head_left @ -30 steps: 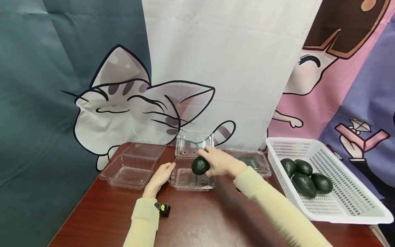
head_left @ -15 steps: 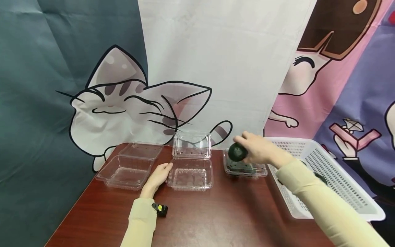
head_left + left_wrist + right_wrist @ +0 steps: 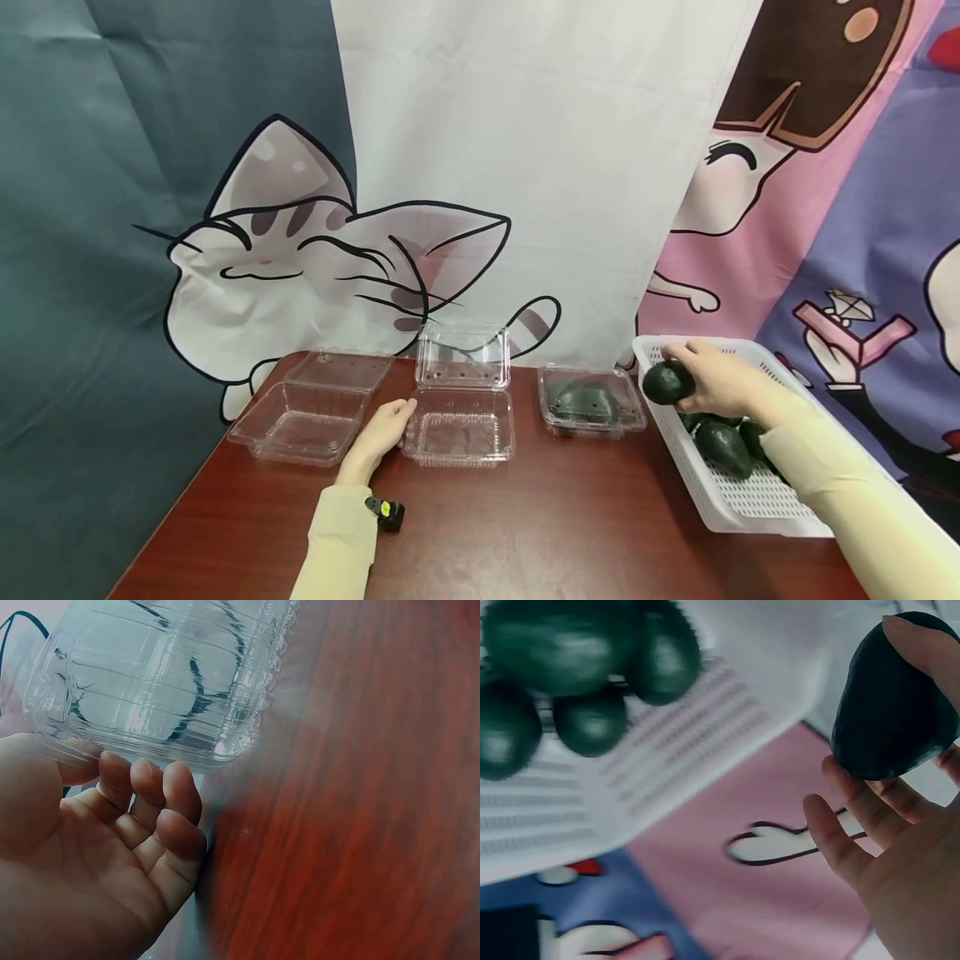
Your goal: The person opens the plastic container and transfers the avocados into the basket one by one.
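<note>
1. The right hand (image 3: pixel 723 379) is gripping an avocado (image 3: pixel 668 382), thumb on one side and fingers on the other, and is holding it above the left, far part of the white basket (image 3: pixel 700 492).
2. The left hand (image 3: pixel 384 429) is pinching the left rim of the middle clear container (image 3: pixel 459 432) between thumb and curled fingertips.
3. That container is sitting open on the counter (image 3: pixel 510 533), its clear lid (image 3: pixel 462 358) standing raised on the far side.
4. To its left, another clear container (image 3: pixel 311 429) is lying open, its lid (image 3: pixel 341 372) leaning away on the far side.
5. To the right, just left of the basket, a closed container (image 3: pixel 630 402) is showing dark green fruit (image 3: pixel 588 402) through its lid.
6. More avocados (image 3: pixel 723 448) are resting together inside the basket; the right wrist view is showing four.
7. A cartoon-printed cloth (image 3: pixel 562 167) is hanging behind everything.
</note>
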A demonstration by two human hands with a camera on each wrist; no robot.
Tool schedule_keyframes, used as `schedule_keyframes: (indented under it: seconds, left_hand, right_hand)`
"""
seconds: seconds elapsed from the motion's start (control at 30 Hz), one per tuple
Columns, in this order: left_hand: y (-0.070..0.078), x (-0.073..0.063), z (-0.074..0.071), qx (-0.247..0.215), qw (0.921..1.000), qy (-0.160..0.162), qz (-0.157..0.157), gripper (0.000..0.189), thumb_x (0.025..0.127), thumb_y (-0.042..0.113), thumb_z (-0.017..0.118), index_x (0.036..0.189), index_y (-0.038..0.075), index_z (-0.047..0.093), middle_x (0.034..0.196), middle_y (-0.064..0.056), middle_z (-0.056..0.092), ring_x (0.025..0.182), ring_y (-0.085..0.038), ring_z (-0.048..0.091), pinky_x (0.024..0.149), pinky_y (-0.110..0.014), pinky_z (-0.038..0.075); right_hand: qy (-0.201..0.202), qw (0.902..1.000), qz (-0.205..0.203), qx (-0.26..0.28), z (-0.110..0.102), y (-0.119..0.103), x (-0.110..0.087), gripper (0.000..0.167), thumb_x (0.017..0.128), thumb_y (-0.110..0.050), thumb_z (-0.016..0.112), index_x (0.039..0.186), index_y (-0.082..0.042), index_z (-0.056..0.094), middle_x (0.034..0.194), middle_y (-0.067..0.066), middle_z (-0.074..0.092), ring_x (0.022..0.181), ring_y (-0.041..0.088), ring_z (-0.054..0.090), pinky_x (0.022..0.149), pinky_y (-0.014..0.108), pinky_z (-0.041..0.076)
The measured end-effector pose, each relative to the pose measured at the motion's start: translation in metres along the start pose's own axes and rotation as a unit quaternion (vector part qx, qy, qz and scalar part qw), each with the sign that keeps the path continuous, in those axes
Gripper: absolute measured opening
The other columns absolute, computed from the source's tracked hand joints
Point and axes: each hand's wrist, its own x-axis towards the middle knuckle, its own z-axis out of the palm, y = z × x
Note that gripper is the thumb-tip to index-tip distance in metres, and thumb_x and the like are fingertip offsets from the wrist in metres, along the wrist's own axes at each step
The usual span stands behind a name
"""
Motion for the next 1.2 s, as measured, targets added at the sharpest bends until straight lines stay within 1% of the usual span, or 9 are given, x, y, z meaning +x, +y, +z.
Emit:
schedule_keyframes:
  seconds: [0.13,0.23,0.33,0.43,0.5,0.7,0.9,1.07,1.2]
  left_hand:
    - [0.001,-0.001,0.001,0.002,1.0000,0.002,-0.001,0.039,0.107,0.028,0.043,0.075,0.005,0.045,0.062,-0.003,0.042,0.052,-0.017,0.038,0.055,-0.029,0.038]
    - [0.001,0.000,0.002,0.005,1.0000,-0.001,-0.003,0.040,0.107,0.028,0.042,0.076,0.002,0.045,0.063,-0.003,0.042,0.052,-0.016,0.038,0.056,-0.029,0.039]
    - [0.001,0.001,0.001,0.009,1.0000,0.001,-0.003,0.040,0.107,0.028,0.042,0.076,0.003,0.044,0.063,-0.003,0.042,0.053,-0.015,0.038,0.055,-0.029,0.039]
    - [-0.001,0.002,-0.001,0.011,0.9999,0.006,-0.004,0.040,0.107,0.029,0.042,0.076,0.004,0.045,0.064,-0.003,0.043,0.054,-0.015,0.039,0.055,-0.029,0.039]
    - [-0.002,0.002,-0.001,0.010,0.9999,0.008,-0.004,0.040,0.106,0.029,0.043,0.077,0.002,0.046,0.065,-0.004,0.045,0.054,-0.016,0.040,0.055,-0.030,0.040]
    - [-0.002,0.003,0.002,0.003,1.0000,0.004,-0.005,0.041,0.106,0.029,0.043,0.082,-0.003,0.050,0.069,-0.010,0.051,0.054,-0.016,0.041,0.055,-0.029,0.041]
    - [-0.001,0.003,0.003,-0.001,1.0000,0.005,-0.006,0.040,0.106,0.028,0.043,0.082,-0.003,0.049,0.069,-0.010,0.051,0.055,-0.016,0.041,0.055,-0.029,0.041]
    - [-0.001,0.004,0.003,0.000,1.0000,0.003,-0.004,0.040,0.107,0.029,0.042,0.082,-0.002,0.050,0.069,-0.010,0.051,0.055,-0.016,0.041,0.055,-0.029,0.041]
    - [0.000,0.002,0.002,0.009,1.0000,0.004,-0.001,0.040,0.107,0.030,0.042,0.083,-0.001,0.049,0.070,-0.011,0.052,0.056,-0.017,0.042,0.056,-0.031,0.042]
  right_hand:
    - [-0.004,0.9994,0.023,0.024,0.012,0.020,-0.022,0.082,0.061,-0.025,0.091,0.127,-0.002,0.048,0.111,0.025,0.055,0.097,0.043,0.059,0.082,0.059,0.047]
    - [0.003,0.9988,0.031,0.039,0.017,0.032,-0.036,0.080,0.061,-0.026,0.090,0.125,0.002,0.050,0.110,0.025,0.057,0.099,0.044,0.059,0.085,0.059,0.045]
    - [0.009,0.9989,0.024,0.040,0.021,0.040,-0.046,0.062,0.064,-0.017,0.088,0.112,-0.002,0.053,0.090,0.013,0.059,0.079,0.030,0.060,0.073,0.048,0.048]
    - [0.000,0.9987,0.016,0.048,0.027,0.044,-0.052,0.047,0.068,-0.008,0.083,0.103,-0.007,0.052,0.074,-0.001,0.053,0.065,0.015,0.051,0.061,0.038,0.044]
    - [-0.014,0.9979,0.019,0.060,0.032,0.046,-0.054,0.044,0.071,-0.005,0.082,0.103,-0.008,0.052,0.071,-0.003,0.050,0.061,0.012,0.047,0.057,0.036,0.041]
    - [-0.056,0.9951,0.036,0.072,0.044,0.048,-0.060,0.047,0.069,-0.011,0.084,0.104,-0.007,0.053,0.075,0.001,0.050,0.067,0.019,0.051,0.063,0.040,0.043]
    - [-0.062,0.9948,0.043,0.068,0.046,0.044,-0.057,0.057,0.066,-0.022,0.088,0.110,-0.004,0.056,0.094,0.011,0.059,0.085,0.034,0.061,0.075,0.050,0.048]
    - [-0.065,0.9945,0.046,0.068,0.043,0.041,-0.054,0.063,0.066,-0.023,0.088,0.115,-0.001,0.056,0.102,0.020,0.058,0.094,0.041,0.060,0.081,0.056,0.047]
    - [-0.059,0.9957,0.042,0.058,0.037,0.035,-0.047,0.058,0.072,-0.021,0.085,0.118,0.002,0.056,0.108,0.024,0.058,0.101,0.043,0.058,0.086,0.057,0.045]
